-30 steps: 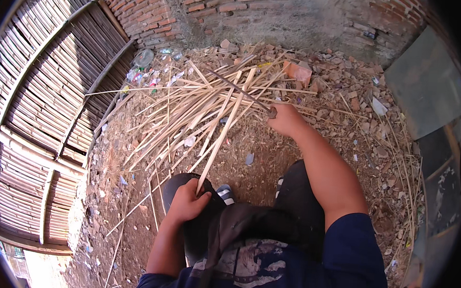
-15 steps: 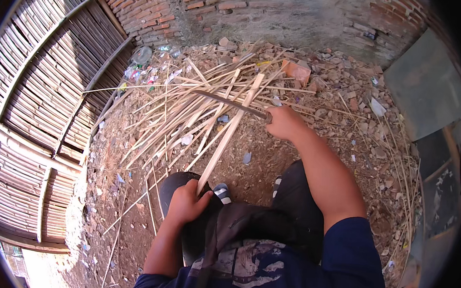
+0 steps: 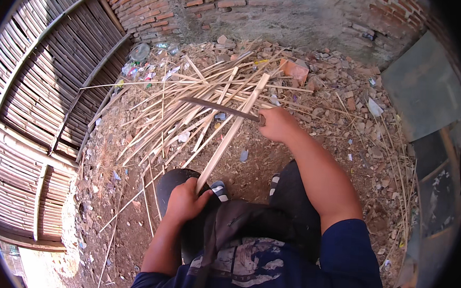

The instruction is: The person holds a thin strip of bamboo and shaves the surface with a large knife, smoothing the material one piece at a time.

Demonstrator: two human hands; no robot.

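**Bamboo strip held at the knee, blade laid across it**

Nearest the camera, the person's left hand (image 3: 185, 200) is wrapped tight round the lower end of a long pale bamboo strip (image 3: 231, 136), pinning it against the dark-trousered knee (image 3: 175, 180). The strip runs up and away from the knee, slanting to the right, with its far end over the pile. It looks light and stiff along its length, yet thin enough to flex and to split along the grain; its cut edges are likely sharp and splintery. The low end, where the left hand already has it, seems the sound place to hold, with fingers kept off the edges.

Farther out, the right hand (image 3: 276, 123) is closed round the handle of a long dark blade (image 3: 219, 107). The blade reaches leftward from the fist and crosses the strip near its upper part; whether the edge touches the bamboo cannot be told.

Beyond both hands lies a loose pile (image 3: 190, 104) of similar strips, fanned over bare earth strewn with rubble. A woven bamboo fence (image 3: 38, 95) stands along the left. A brick wall (image 3: 239, 7) closes the far side, and a grey sheet (image 3: 429, 85) leans at the right.
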